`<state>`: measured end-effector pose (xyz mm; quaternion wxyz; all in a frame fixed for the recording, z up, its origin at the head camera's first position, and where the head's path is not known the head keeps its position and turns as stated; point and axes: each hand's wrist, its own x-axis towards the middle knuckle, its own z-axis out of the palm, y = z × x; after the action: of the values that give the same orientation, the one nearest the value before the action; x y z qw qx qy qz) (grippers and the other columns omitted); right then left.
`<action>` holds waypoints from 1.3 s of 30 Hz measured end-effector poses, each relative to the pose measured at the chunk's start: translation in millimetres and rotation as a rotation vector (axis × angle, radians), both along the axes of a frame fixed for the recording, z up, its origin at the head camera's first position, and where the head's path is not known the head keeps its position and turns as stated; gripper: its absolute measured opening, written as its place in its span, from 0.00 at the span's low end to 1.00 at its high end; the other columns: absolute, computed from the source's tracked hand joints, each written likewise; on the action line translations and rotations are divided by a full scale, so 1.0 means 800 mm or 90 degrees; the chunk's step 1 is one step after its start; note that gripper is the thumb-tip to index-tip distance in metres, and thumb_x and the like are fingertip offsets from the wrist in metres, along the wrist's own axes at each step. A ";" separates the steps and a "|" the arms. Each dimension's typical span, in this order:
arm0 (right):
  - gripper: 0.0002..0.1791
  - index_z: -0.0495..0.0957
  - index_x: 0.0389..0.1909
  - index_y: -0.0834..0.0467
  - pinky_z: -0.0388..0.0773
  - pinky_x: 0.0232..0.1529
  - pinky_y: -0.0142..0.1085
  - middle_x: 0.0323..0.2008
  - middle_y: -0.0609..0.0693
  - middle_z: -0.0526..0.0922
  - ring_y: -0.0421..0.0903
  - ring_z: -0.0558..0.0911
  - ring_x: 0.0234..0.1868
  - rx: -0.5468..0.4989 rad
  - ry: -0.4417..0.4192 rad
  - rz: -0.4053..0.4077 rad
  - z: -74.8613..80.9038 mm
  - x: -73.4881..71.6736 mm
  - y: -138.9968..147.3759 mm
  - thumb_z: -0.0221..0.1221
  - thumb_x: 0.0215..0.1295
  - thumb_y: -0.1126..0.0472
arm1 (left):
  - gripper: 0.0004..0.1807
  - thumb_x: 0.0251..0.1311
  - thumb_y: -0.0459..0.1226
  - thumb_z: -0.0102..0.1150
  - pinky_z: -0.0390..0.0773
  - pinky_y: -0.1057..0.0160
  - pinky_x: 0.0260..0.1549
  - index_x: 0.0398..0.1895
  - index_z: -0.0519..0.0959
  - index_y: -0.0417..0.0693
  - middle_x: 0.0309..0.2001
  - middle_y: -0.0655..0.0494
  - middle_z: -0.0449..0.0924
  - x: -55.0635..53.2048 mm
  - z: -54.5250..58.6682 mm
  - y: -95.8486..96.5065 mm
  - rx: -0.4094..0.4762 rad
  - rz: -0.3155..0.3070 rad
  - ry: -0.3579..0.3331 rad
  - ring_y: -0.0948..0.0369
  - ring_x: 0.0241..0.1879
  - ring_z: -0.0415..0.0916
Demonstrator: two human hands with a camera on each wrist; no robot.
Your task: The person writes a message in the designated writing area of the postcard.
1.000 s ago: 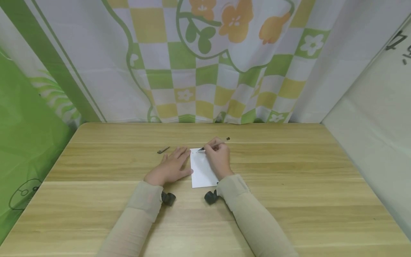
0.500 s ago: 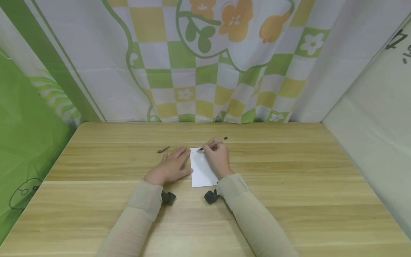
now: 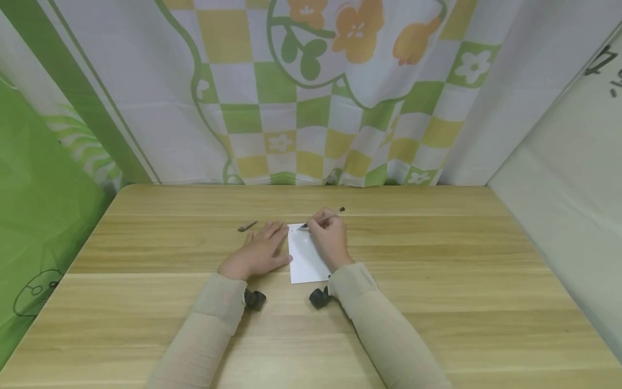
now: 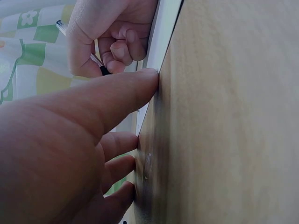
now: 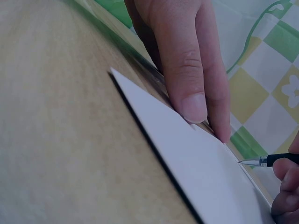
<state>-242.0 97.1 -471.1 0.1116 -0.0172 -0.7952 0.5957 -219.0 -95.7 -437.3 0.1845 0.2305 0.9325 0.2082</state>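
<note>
A white sheet of paper (image 3: 306, 259), with small marks near its top edge, lies on the wooden table. My right hand (image 3: 331, 237) pinches a pen (image 3: 326, 218) with a clear barrel and black grip. The pen's tip meets the paper near the top; in the right wrist view the metal point of the pen (image 5: 252, 162) shows at the sheet's far part. My left hand (image 3: 259, 251) lies with fingers spread, its thumb and fingertips at the paper's left edge. In the left wrist view the thumb (image 4: 126, 91) rests on that edge.
A dark pen cap (image 3: 247, 227) lies on the table (image 3: 437, 302) beyond the left fingers. Black wrist cameras, the left camera (image 3: 255, 300) and the right camera (image 3: 319, 298), sit by the cuffs. A checked curtain (image 3: 311, 113) hangs behind the table's back edge.
Over the last second the right hand and pen have shifted slightly left along the top of the paper. The left hand has stayed in place.
</note>
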 end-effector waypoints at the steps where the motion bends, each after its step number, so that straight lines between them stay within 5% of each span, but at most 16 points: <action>1: 0.05 0.79 0.25 0.59 0.72 0.28 0.30 0.31 0.49 0.81 0.44 0.78 0.29 0.000 -0.001 -0.001 0.000 0.000 0.000 0.58 0.59 0.64 | 0.43 0.73 0.51 0.53 0.34 0.29 0.71 0.81 0.49 0.41 0.81 0.40 0.38 0.000 -0.001 0.000 0.001 0.000 0.000 0.41 0.80 0.33; 12: 0.05 0.79 0.27 0.58 0.74 0.30 0.32 0.32 0.49 0.81 0.45 0.80 0.31 0.012 -0.004 0.003 -0.003 -0.001 0.000 0.58 0.60 0.63 | 0.44 0.73 0.53 0.53 0.32 0.30 0.71 0.82 0.48 0.44 0.82 0.42 0.37 -0.004 -0.009 0.000 -0.003 0.002 -0.004 0.43 0.80 0.30; 22: 0.04 0.80 0.27 0.59 0.73 0.29 0.30 0.32 0.49 0.82 0.44 0.79 0.30 0.018 -0.001 0.000 -0.002 0.000 0.000 0.59 0.59 0.64 | 0.42 0.73 0.50 0.54 0.34 0.29 0.71 0.81 0.50 0.41 0.81 0.40 0.39 0.002 0.003 0.000 0.004 0.006 0.002 0.41 0.80 0.33; 39: 0.04 0.79 0.26 0.58 0.71 0.29 0.33 0.30 0.49 0.79 0.44 0.74 0.30 0.019 -0.010 -0.011 -0.001 -0.001 -0.001 0.59 0.58 0.63 | 0.44 0.73 0.53 0.53 0.31 0.31 0.71 0.82 0.48 0.44 0.82 0.43 0.36 -0.004 -0.009 0.000 0.008 0.005 -0.005 0.44 0.80 0.30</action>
<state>-242.7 96.1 -471.8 0.1105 -0.0272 -0.8047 0.5827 -222.2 -95.9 -444.6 0.1859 0.2273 0.9313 0.2154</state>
